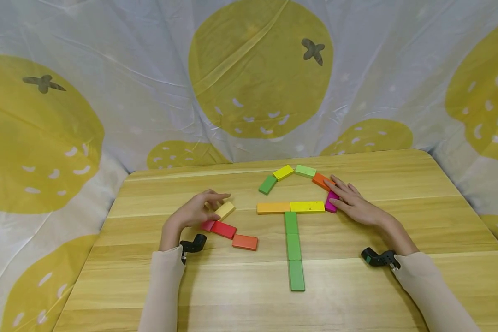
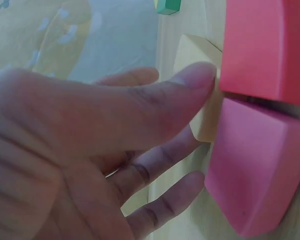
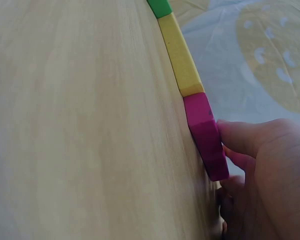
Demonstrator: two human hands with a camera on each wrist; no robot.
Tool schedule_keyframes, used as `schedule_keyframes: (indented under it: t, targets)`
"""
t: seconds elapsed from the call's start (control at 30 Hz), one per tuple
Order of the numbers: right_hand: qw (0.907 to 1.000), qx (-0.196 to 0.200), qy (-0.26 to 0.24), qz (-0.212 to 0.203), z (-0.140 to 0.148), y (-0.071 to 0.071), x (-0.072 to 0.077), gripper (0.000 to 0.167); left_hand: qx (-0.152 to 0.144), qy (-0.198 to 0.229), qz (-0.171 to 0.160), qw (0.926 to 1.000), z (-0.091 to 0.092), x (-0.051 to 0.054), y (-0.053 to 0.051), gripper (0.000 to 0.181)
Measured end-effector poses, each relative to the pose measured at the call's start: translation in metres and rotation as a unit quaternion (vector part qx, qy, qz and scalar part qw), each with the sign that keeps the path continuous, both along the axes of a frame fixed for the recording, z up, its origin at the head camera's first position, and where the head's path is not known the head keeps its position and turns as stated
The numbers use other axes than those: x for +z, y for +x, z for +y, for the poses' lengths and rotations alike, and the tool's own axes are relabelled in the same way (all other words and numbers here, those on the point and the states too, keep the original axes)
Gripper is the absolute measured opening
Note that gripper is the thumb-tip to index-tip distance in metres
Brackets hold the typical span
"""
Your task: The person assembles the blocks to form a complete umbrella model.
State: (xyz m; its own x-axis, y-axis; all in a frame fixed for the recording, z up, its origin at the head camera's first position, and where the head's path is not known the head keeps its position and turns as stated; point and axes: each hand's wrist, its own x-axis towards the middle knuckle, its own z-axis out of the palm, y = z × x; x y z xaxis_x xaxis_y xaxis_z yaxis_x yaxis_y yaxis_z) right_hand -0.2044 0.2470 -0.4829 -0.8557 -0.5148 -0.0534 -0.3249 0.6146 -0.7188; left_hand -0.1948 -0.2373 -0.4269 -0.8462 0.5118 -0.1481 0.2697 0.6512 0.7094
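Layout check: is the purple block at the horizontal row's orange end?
No, the purple block sits beside the long yellow block, near the right hand.

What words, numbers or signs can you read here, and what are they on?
None: I can't read any words, numbers or signs.
The long yellow block has dark specks, too small to make out.
The cloth shows big yellow shapes with pale marks, not letters.
The black wrist pieces show no readable label.

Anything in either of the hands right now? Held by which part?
Left hand: thumb at the near end of the cream block; can't tell if it's pinched. Right hand: no grip visible, fingers at the magenta block and orange block.
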Motion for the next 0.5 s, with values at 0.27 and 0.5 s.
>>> schedule_keyframes:
  t: [0.27,0.5]
  targets:
    - [1.0000,-0.002,0.001,-0.003,0.0010,0.0007,-0.0002,0.062,0.011,-0.004,-0.020,0.9997,0.0063,-0.0046,-0.0016,0.059]
    - [1.0000,-0.001,0.001,0.000,0.0006,-0.0002,-0.0007,0.062,-0.004,0.010,-0.023,0.9997,0.0064,-0.0060,-0.0024,0.064]
